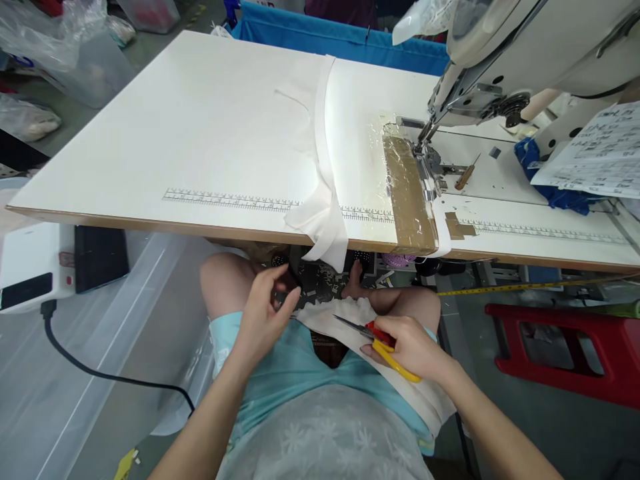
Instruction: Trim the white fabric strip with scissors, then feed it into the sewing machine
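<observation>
Gripping a pair of scissors (376, 337) with yellow and red handles, the right hand (413, 347) is closed around the loops and is pointing the blades left, just over a strip of white fabric (345, 319) lying across the person's lap. The left hand (263, 310) is pinching the strip's left end between thumb and fingertips, seemingly keeping it taut so the blades are meeting a flat, steady edge. The strip is running under the right wrist and down past the right thigh, so the lap is serving as the support for the work.

Beyond the knees, the white bench (150, 147) is carrying a second length of white fabric (323, 153), which is curving across the top and hanging over the front edge just above the lap, within easy reach. A printed ruler (230, 199) is running along that front edge. To the right, brown tape (407, 193) is covering the bench beside the needle of the sewing machine (520, 53), and a printed paper sheet (595, 153) is resting at the far right.

Below the bench, a white device (35, 267) with a black cable (100, 373) is sitting at the left above a clear plastic bin (75, 400), and a red stool (565, 347) is standing on the grey floor at the right. A blue cloth bin (340, 37) is standing behind the bench.
</observation>
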A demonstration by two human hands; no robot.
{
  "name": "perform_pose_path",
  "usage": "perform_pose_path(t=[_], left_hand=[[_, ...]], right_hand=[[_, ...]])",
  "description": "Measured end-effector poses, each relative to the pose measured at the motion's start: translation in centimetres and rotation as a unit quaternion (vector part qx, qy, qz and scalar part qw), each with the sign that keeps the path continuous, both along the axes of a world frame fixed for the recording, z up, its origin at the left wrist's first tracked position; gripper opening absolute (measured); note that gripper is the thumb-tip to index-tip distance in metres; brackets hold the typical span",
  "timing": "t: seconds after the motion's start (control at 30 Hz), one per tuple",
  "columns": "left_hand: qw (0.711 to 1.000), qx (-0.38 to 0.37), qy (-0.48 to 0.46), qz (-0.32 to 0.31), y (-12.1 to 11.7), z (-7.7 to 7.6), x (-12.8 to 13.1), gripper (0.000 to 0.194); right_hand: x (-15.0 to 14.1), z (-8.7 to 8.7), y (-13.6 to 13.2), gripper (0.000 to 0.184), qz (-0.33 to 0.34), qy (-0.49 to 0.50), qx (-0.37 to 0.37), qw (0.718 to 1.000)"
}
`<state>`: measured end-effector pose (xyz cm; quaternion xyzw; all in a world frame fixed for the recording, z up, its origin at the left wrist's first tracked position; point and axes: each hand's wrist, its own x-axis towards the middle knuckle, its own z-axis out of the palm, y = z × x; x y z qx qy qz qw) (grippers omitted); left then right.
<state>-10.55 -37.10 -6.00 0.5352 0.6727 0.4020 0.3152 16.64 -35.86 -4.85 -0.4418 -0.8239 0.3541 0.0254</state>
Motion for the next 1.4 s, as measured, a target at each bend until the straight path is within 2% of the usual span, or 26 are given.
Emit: perform_pose_path(t=[0.07, 0.13, 0.2, 0.3, 0.37, 0.43, 0.47, 0.53, 0.57, 0.63, 0.67, 0.7, 0.77, 0.83, 0.9, 0.93, 1.0, 1.1, 1.17, 1.4], left_hand=[[0.997, 0.077, 0.016, -0.014, 1.6, -0.1, 0.4, 0.041], [0.996, 0.072, -0.025, -0.038, 2.7, -0.5, 1.1, 0.03], [0.997, -0.009, -0.072, -0.025, 2.9, -1.7, 1.9, 0.034], [0.988, -0.137, -0.074, 0.016, 1.5, -4.8, 2.4, 0.032], [0.982, -0.179, -0.053, 0.015, -0.2, -6.7, 2.5, 0.022], [0.98, -0.196, -0.039, -0.002, -2.1, -7.3, 2.8, 0.015], [0.978, -0.204, -0.043, -0.019, -3.1, -6.9, 3.0, 0.016], [0.962, -0.232, -0.117, -0.088, -4.6, -5.1, 3.5, 0.023], [0.941, -0.25, -0.183, -0.133, -5.0, -3.8, 3.8, 0.03], [0.882, -0.278, -0.316, -0.213, -5.3, -1.1, 4.3, 0.043], [0.861, -0.284, -0.351, -0.235, -5.2, 0.1, 4.5, 0.047], [0.861, -0.282, -0.346, -0.244, -4.9, 1.0, 4.7, 0.047], [0.907, -0.238, -0.253, -0.239, -4.1, 2.0, 5.1, 0.036], [0.954, -0.151, -0.134, -0.221, -3.3, 2.2, 5.4, 0.033], [0.971, -0.086, -0.078, -0.208, -2.7, 2.1, 5.7, 0.035], [0.971, -0.086, -0.087, -0.207, -2.6, 2.1, 5.8, 0.035], [0.953, -0.147, -0.156, -0.215, -2.5, 2.2, 6.0, 0.036], [0.892, -0.261, -0.292, -0.225, -2.4, 2.4, 6.1, 0.04], [0.866, -0.298, -0.339, -0.216, -2.2, 2.5, 6.0, 0.043], [0.843, -0.338, -0.379, -0.176, -1.7, 2.0, 5.2, 0.048]], right_hand=[[0.1, 0.2, -0.6, 0.045, -0.024, 0.026, -0.011, 0.999], [0.3, 0.5, -1.1, 0.043, -0.046, 0.041, -0.013, 0.998], [0.7, 0.8, -1.4, 0.044, -0.072, 0.051, -0.009, 0.996], [2.3, 0.9, -1.8, 0.045, -0.112, 0.066, -0.02, 0.991], [3.5, 0.7, -2.1, 0.044, -0.138, 0.077, -0.034, 0.987], [4.6, 0.2, -2.3, 0.044, -0.16, 0.089, -0.047, 0.982], [4.9, 0.0, -2.4, 0.044, -0.169, 0.095, -0.053, 0.98], [5.2, -0.4, -2.7, 0.044, -0.184, 0.109, -0.068, 0.975], [5.2, -0.5, -2.8, 0.043, -0.188, 0.117, -0.078, 0.972], [4.8, -0.6, -3.1, 0.044, -0.186, 0.133, -0.106, 0.968], [4.6, -0.6, -3.3, 0.045, -0.177, 0.141, -0.122, 0.966], [4.3, -0.5, -3.4, 0.046, -0.166, 0.146, -0.139, 0.965], [3.9, -0.3, -3.6, 0.047, -0.139, 0.147, -0.165, 0.965], [3.7, 0.0, -3.7, 0.047, -0.114, 0.14, -0.181, 0.967], [3.6, 0.2, -3.7, 0.046, -0.091, 0.128, -0.184, 0.97], [3.7, 0.3, -3.7, 0.045, -0.081, 0.122, -0.184, 0.972], [3.7, 0.4, -3.4, 0.046, -0.064, 0.114, -0.181, 0.975], [3.5, 0.4, -2.9, 0.048, -0.041, 0.11, -0.167, 0.979], [3.3, 0.4, -2.4, 0.048, -0.022, 0.101, -0.158, 0.982], [2.3, 0.7, -1.0, 0.053, 0.037, 0.041, -0.152, 0.987]])
